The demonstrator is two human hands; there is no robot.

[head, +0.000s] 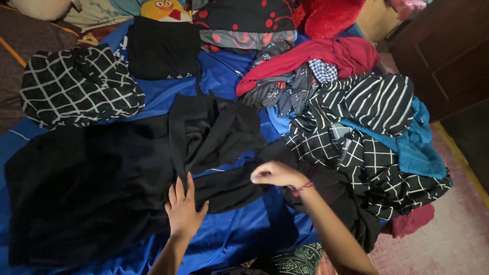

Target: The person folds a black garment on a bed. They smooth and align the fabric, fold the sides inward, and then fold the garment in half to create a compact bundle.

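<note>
A large black garment lies spread over a blue bedsheet. My left hand rests flat on the garment's right part, fingers together and extended. My right hand, with a red thread bracelet on the wrist, has its fingers pinched on a fold of the black fabric just right of the left hand. The garment's upper part is crumpled.
A pile of clothes sits at the right: black-and-white checked cloth, striped cloth, a teal towel, a red garment. A folded checked piece and a folded black piece lie at the back left. Pink rug at the right.
</note>
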